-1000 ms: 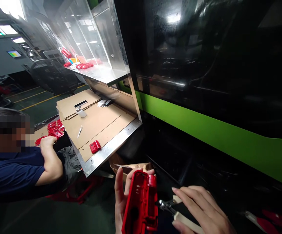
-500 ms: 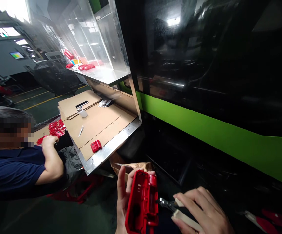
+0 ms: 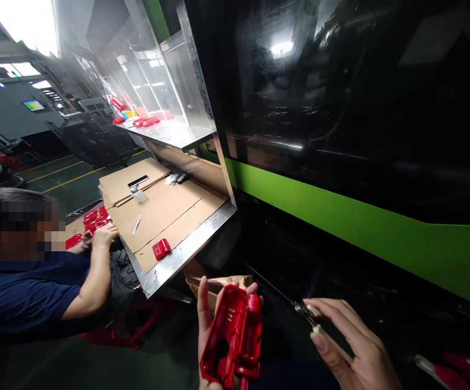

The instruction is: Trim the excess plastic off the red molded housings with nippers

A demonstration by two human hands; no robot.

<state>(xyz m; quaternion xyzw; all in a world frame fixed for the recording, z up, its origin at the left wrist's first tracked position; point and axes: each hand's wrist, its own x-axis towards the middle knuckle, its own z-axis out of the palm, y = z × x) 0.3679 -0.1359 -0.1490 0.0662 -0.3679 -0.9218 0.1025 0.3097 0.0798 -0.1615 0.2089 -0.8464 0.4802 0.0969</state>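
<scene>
Our left hand point(image 3: 206, 325) grips a red shell point(image 3: 231, 342) upright at 6 o'clock, fingers curled round its far edge. Our right hand point(image 3: 354, 352), at 5 o'clock, holds cutters point(image 3: 308, 315) (pale handles, fingers loosely closed), tips apart from the shell. At 10 o'clock, a red part point(image 3: 161, 248) lies on a cardboard-covered bench point(image 3: 186, 252); a co-worker's hand point(image 3: 104, 234) touches red parts point(image 3: 92, 219) beyond.

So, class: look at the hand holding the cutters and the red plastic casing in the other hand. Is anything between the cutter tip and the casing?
Nothing visible stands between them. The right hand holds the cutters with the tip pointing toward the red casing, which the left hand grips. Only an open gap with dark machine behind separates tip and casing.
</scene>
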